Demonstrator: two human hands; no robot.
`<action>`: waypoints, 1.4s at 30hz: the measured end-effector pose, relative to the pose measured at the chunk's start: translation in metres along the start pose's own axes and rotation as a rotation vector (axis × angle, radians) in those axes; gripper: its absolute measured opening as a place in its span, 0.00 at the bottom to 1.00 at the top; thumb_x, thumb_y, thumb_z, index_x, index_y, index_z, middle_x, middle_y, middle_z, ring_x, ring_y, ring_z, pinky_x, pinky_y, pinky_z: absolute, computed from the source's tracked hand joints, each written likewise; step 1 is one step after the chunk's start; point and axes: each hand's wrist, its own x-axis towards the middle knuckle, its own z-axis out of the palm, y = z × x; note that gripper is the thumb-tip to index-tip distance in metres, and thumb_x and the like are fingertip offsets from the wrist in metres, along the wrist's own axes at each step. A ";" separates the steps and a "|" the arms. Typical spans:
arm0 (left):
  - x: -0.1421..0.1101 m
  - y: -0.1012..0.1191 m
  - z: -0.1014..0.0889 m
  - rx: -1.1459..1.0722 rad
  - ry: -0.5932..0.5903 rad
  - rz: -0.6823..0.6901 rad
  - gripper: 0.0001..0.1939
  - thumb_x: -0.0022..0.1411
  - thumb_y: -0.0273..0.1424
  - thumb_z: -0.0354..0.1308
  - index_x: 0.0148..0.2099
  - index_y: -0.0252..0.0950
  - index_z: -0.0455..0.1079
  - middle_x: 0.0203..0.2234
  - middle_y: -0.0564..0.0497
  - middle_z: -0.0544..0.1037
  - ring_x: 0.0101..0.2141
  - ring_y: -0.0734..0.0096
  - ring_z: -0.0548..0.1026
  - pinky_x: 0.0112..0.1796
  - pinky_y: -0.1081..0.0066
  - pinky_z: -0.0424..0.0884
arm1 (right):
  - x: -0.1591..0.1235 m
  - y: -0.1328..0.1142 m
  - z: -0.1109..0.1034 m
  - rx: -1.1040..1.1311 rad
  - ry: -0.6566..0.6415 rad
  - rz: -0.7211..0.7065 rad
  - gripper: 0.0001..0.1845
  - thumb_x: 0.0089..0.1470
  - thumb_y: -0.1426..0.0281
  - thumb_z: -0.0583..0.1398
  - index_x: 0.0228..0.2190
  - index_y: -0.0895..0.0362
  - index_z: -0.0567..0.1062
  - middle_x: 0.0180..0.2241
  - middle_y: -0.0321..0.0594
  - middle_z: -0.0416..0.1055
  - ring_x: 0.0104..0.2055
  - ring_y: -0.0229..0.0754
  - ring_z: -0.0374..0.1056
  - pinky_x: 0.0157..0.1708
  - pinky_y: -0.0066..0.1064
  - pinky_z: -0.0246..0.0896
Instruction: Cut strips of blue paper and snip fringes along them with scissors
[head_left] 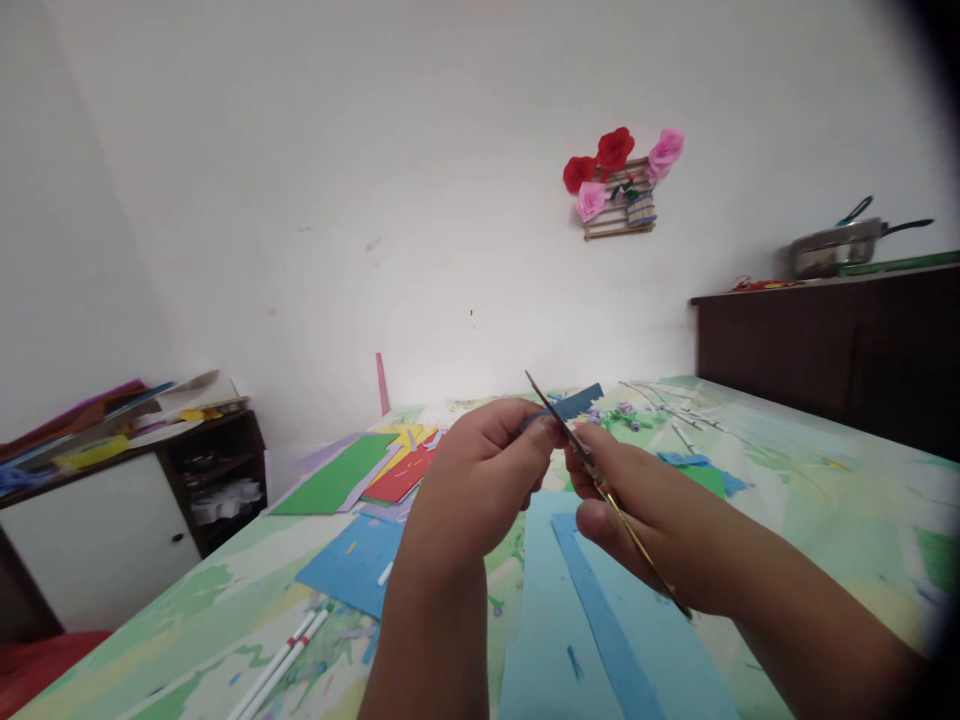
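Over a paper-strewn table (825,480), a person's left hand (476,480) is pinching a fringed dark-blue strip (579,402), its long axis running toward two o'clock from those nearer, closed fingers. The right hand (667,512), fingers curled, is gripping scissors (600,482) pointing to eleven o'clock across the strip; whether the blades are parting is unclear.

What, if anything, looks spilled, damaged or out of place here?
Small scraps lie strewn beside the white sticks, which looks untidy. The blue strip in the left hand has a jagged edge, though the scissors in the right hand suggest cutting rather than damage.
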 end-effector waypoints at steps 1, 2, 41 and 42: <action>0.000 0.000 0.000 -0.003 -0.001 -0.001 0.10 0.53 0.32 0.51 0.22 0.35 0.65 0.09 0.60 0.57 0.12 0.85 0.54 0.14 0.80 0.50 | 0.001 0.000 0.000 -0.003 0.002 -0.003 0.26 0.49 0.44 0.44 0.30 0.56 0.57 0.29 0.43 0.65 0.29 0.41 0.60 0.27 0.34 0.56; 0.000 -0.001 -0.001 -0.012 -0.009 0.002 0.09 0.53 0.31 0.52 0.23 0.35 0.65 0.09 0.60 0.56 0.12 0.85 0.53 0.14 0.80 0.50 | 0.001 -0.001 0.000 -0.009 0.004 -0.008 0.27 0.48 0.43 0.43 0.30 0.56 0.57 0.28 0.41 0.64 0.27 0.40 0.59 0.26 0.33 0.56; 0.000 0.004 -0.001 -0.082 -0.170 -0.010 0.08 0.50 0.27 0.50 0.20 0.34 0.64 0.11 0.60 0.56 0.14 0.84 0.51 0.18 0.78 0.51 | -0.002 0.002 0.004 0.017 0.013 -0.089 0.31 0.46 0.40 0.39 0.29 0.56 0.57 0.25 0.37 0.60 0.24 0.37 0.54 0.23 0.31 0.51; 0.000 0.003 -0.003 -0.092 -0.188 -0.004 0.08 0.50 0.27 0.50 0.20 0.34 0.64 0.11 0.60 0.55 0.14 0.85 0.50 0.18 0.78 0.50 | -0.001 0.001 0.004 0.017 0.009 -0.088 0.31 0.45 0.40 0.39 0.28 0.55 0.56 0.24 0.36 0.59 0.23 0.36 0.53 0.22 0.30 0.50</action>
